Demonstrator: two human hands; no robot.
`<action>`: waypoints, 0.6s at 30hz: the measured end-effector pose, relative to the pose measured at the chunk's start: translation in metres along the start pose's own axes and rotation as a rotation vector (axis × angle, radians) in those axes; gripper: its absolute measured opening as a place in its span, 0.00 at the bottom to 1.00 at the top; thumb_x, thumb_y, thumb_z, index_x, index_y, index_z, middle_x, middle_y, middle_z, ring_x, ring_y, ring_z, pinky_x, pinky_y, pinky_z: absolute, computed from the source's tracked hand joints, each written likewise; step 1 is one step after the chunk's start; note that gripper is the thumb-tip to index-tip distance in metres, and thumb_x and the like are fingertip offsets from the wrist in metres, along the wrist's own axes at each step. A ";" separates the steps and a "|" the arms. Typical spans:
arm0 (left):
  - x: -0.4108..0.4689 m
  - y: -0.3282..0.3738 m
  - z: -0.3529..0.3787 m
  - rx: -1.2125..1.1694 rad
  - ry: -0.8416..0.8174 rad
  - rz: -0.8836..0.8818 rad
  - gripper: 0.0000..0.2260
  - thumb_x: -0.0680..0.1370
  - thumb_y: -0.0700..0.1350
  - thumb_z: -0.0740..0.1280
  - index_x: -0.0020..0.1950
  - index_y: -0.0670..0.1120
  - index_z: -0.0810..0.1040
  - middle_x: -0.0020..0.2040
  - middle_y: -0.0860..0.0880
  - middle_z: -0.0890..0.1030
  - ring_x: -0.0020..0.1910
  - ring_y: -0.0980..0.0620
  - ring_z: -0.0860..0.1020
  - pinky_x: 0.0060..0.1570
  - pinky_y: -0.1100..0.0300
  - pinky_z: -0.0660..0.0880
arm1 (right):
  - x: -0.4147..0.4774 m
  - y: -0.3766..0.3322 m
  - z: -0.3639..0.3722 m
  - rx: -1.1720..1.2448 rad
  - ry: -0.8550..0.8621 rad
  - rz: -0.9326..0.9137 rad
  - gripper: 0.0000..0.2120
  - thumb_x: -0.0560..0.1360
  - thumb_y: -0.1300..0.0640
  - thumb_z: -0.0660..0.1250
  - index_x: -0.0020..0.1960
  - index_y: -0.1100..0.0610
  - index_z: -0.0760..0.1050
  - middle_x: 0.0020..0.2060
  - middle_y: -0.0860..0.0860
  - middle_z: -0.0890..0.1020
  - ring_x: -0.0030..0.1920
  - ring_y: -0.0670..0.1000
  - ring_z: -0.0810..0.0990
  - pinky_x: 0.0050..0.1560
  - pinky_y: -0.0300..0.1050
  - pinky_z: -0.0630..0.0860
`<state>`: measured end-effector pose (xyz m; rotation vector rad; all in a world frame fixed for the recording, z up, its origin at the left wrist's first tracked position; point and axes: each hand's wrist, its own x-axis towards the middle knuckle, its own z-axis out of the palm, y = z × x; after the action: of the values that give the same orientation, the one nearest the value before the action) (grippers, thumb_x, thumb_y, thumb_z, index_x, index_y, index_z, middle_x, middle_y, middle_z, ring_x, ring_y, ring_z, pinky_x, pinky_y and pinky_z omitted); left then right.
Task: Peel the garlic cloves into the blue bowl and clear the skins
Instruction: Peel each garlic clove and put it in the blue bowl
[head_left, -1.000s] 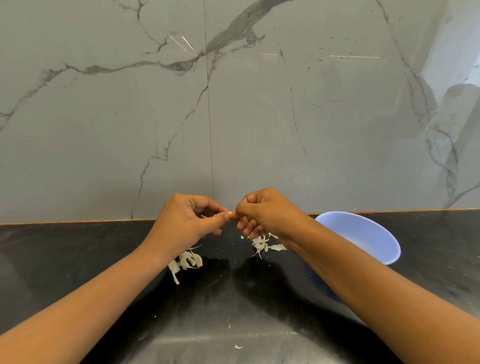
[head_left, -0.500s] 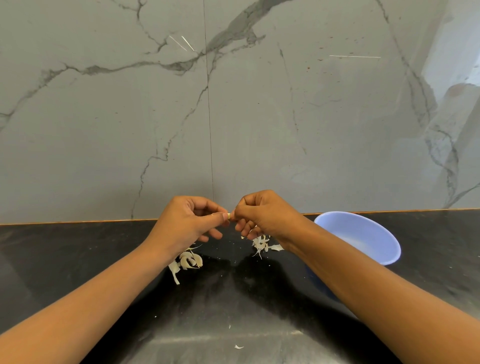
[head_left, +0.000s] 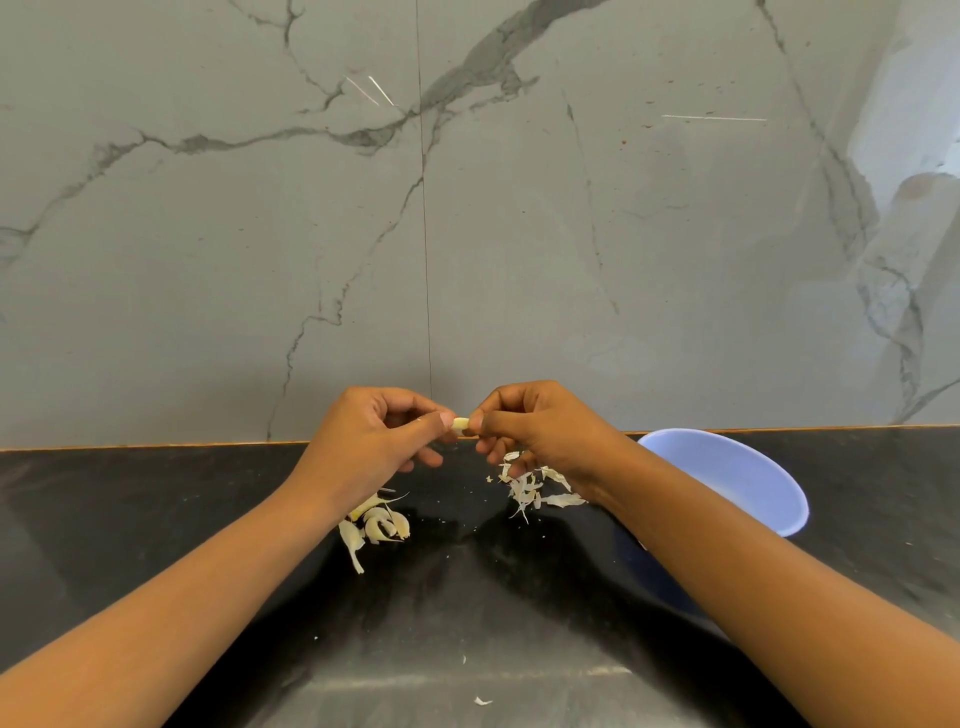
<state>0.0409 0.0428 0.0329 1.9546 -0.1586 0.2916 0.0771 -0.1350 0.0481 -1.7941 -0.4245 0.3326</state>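
Your left hand (head_left: 371, 441) and right hand (head_left: 537, 428) pinch the garlic clove (head_left: 460, 424) by its ends, fingers clamped; its long axis runs left-right above the surface (head_left: 156, 519).

No writing, label, brand, number or sign can be read anywhere in the head view. The blue bowl (head_left: 737, 467) shows only plain blue plastic; the black tabletop (head_left: 156, 509) shows only its own gloss and pale specks; the marble wall (head_left: 519, 234) behind carries grey veins and a few bright scratches, none of them forming letters or figures.
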 end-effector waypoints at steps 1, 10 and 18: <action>0.000 0.000 0.000 0.008 0.000 0.013 0.03 0.75 0.45 0.70 0.46 0.50 0.83 0.39 0.53 0.85 0.37 0.52 0.84 0.36 0.62 0.79 | 0.000 0.000 0.000 0.006 0.008 -0.020 0.04 0.76 0.62 0.67 0.43 0.59 0.78 0.31 0.50 0.81 0.30 0.44 0.78 0.29 0.35 0.75; 0.001 -0.002 -0.001 -0.129 -0.002 -0.004 0.05 0.77 0.41 0.67 0.47 0.46 0.82 0.40 0.48 0.86 0.36 0.52 0.84 0.37 0.61 0.81 | -0.002 -0.002 0.002 -0.003 0.005 -0.141 0.05 0.77 0.61 0.66 0.43 0.58 0.78 0.32 0.51 0.82 0.32 0.45 0.79 0.29 0.37 0.75; 0.003 -0.001 -0.005 -0.085 -0.010 0.063 0.05 0.76 0.40 0.67 0.47 0.47 0.82 0.41 0.50 0.86 0.37 0.52 0.84 0.36 0.61 0.80 | -0.002 -0.003 -0.001 -0.127 -0.003 -0.191 0.06 0.78 0.60 0.65 0.44 0.55 0.78 0.32 0.48 0.81 0.32 0.44 0.79 0.30 0.38 0.76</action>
<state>0.0433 0.0478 0.0343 1.8697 -0.2360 0.3121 0.0754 -0.1365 0.0518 -1.8589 -0.6258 0.1781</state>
